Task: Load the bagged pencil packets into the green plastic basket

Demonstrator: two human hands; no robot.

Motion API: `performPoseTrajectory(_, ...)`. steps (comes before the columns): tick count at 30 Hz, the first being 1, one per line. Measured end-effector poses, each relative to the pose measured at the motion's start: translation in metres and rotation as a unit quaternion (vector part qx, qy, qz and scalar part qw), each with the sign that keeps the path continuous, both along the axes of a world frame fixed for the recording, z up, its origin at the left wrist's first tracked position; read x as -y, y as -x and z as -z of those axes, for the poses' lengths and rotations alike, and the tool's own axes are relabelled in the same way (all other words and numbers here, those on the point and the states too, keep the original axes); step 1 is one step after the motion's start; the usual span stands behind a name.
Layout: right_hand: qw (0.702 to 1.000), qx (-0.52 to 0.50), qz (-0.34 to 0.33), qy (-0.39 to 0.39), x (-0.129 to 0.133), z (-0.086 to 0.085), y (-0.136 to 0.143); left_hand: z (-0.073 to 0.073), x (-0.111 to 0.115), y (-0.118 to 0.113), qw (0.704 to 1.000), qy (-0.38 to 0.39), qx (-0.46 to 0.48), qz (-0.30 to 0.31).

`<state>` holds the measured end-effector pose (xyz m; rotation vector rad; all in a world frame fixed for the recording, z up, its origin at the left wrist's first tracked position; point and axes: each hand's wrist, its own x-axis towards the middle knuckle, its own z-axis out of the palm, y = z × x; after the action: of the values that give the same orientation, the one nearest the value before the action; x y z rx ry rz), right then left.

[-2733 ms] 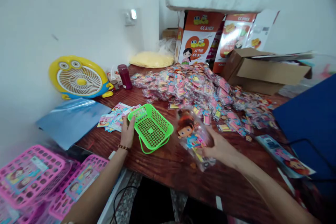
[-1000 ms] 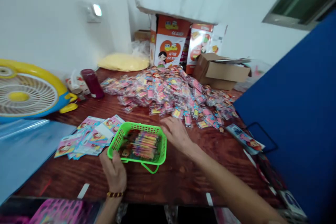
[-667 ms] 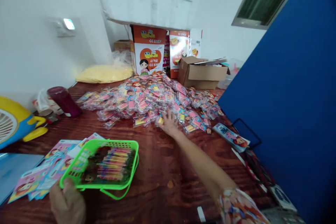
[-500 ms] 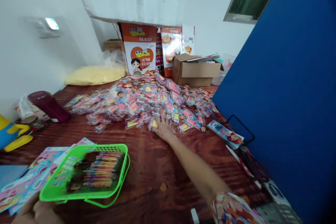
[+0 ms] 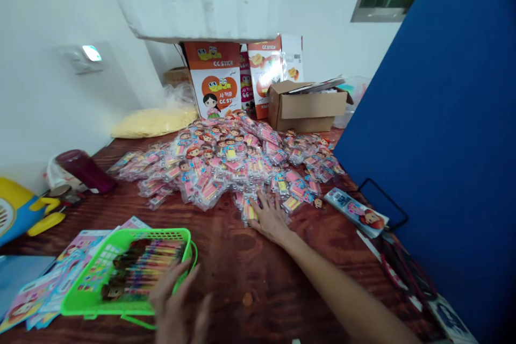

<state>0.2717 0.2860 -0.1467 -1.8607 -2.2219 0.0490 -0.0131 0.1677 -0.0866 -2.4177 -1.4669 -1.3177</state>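
A large heap of small clear plastic packets [image 5: 229, 158], pink and yellow inside with cartoon figures, spreads over the dark wooden table [image 5: 242, 274]. My right hand [image 5: 271, 219] rests with spread fingers on packets at the heap's front edge. My left hand [image 5: 177, 301], blurred by motion, hovers at the right front corner of a green basket [image 5: 121, 309], fingers apart and holding nothing. Inside the basket lie rows of colourful sticks [image 5: 155, 269] with brown-haired figures at their ends. Pink and blue printed cards [image 5: 52, 285] are fanned out left of the basket.
Behind the heap stand orange-white cartons [image 5: 217, 80] and an open cardboard box [image 5: 308, 110]. A purple bottle [image 5: 86, 172] and a yellow-blue toy [image 5: 24, 209] are at left. A blue panel [image 5: 435, 145] rises at right, beside a flat printed packet [image 5: 357, 212].
My left hand has let go of the basket's left front corner and moved right, fingers now spread. Packets under my right hand have come nearer, slightly out from the heap. The view has shifted a little.
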Motion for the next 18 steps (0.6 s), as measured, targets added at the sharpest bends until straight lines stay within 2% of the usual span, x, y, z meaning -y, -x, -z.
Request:
performPoseTrajectory(2, 1.000, 0.011, -0.008, 0.000, 0.009, 0.002, -0.006, 0.000, -0.010, -0.045, 0.997, 0.039, -0.022, 0.060)
performPoseTrajectory(5, 1.000, 0.014, -0.014, 0.013, 0.022, 0.003, -0.011, 0.008, -0.040, -0.098, 0.992, 0.094, -0.043, 0.065)
performPoseTrajectory(7, 1.000, 0.009, -0.013, 0.024, 0.032, 0.004, -0.015, 0.017, -0.066, -0.119, 0.991, 0.111, -0.051, 0.050)
performPoseTrajectory(10, 0.999, 0.003, -0.019, 0.030, 0.048, 0.005, -0.023, 0.024, -0.096, -0.134, 0.984, 0.151, -0.091, 0.001)
performPoseTrajectory(12, 0.999, 0.008, -0.031, 0.037, 0.057, 0.005, -0.033, 0.023, -0.107, -0.139, 0.979, 0.168, -0.107, -0.047)
performPoseTrajectory(15, 0.997, 0.027, -0.055, 0.044, 0.070, 0.004, -0.051, 0.015, -0.114, -0.141, 0.965, 0.198, -0.131, -0.107)
performPoseTrajectory(18, 0.996, 0.039, -0.075, 0.040, 0.078, -0.003, -0.067, 0.008, -0.116, -0.139, 0.949, 0.238, -0.177, -0.106)
